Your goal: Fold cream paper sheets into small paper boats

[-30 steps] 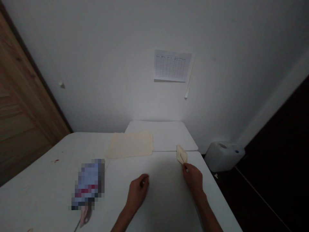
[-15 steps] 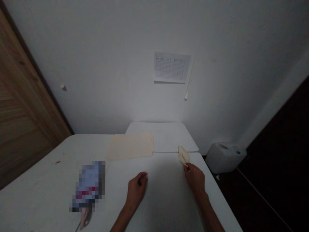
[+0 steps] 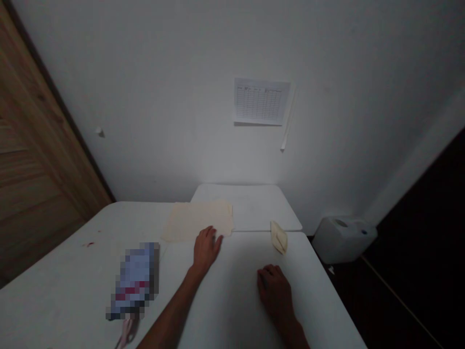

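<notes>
My left hand [image 3: 206, 248] reaches over the near edge of a flat stack of pale beige sheets [image 3: 196, 218], with its fingers stretched out and its thumb apart. Whether the fingertips press on the top sheet is hard to tell; nor can I tell if the sheets are paper or thin cloth. A small folded beige piece [image 3: 279, 237] lies by itself on the right side of the white table [image 3: 232, 300]. Just short of that piece is my right hand [image 3: 274, 288], its fingers curled in and no object showing in them.
On the left of the table lies a pixelated bluish item [image 3: 133, 276] with a pinkish strap. A white plastic container [image 3: 343, 240] stands on the floor beyond the right edge. The wall behind carries a printed table sheet [image 3: 260, 102].
My right hand has let go of the folded beige piece and drawn back toward me. My left hand has moved forward onto the sheets and its fingers have opened.
</notes>
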`<state>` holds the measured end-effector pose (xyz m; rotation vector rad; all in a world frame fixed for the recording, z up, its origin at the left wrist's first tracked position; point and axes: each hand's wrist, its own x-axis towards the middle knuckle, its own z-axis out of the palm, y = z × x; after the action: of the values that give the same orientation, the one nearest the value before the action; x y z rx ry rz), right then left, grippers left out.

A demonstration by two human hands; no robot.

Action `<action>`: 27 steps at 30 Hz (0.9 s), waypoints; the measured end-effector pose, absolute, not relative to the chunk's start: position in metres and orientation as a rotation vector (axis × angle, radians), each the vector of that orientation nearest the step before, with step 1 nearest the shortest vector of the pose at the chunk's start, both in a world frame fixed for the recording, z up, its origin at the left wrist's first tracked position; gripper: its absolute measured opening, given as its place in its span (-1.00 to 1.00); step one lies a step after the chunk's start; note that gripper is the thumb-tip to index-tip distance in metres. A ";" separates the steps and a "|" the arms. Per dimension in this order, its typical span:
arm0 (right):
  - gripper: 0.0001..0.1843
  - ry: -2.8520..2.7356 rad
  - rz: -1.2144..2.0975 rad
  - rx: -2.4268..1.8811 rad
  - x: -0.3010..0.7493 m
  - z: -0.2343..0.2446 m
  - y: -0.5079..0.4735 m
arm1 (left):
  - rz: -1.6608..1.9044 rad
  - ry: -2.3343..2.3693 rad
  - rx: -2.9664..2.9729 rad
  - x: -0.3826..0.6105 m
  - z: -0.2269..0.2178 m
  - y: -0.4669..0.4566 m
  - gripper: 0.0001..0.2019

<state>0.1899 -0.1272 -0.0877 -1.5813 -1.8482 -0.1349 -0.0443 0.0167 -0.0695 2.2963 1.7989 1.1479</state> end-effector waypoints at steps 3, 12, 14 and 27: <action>-0.81 -1.846 -0.081 -1.596 0.191 -0.084 -0.128 | 1.062 1.810 2.361 -0.039 -0.070 0.029 -0.64; -0.79 -1.846 0.020 -1.584 0.193 -0.083 -0.129 | 0.839 1.817 2.495 -0.032 -0.066 0.035 -0.71; -0.79 -1.848 0.037 -1.596 0.193 -0.082 -0.129 | 0.813 1.820 2.506 -0.032 -0.066 0.034 -0.72; -0.80 -1.852 0.099 -1.668 0.194 -0.079 -0.130 | 0.893 1.881 2.386 -0.037 -0.074 0.039 -0.74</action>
<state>0.1936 -0.1301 -0.0785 -1.6676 -1.8523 0.0987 -0.0370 0.0386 -0.0735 2.3861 1.8807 0.8932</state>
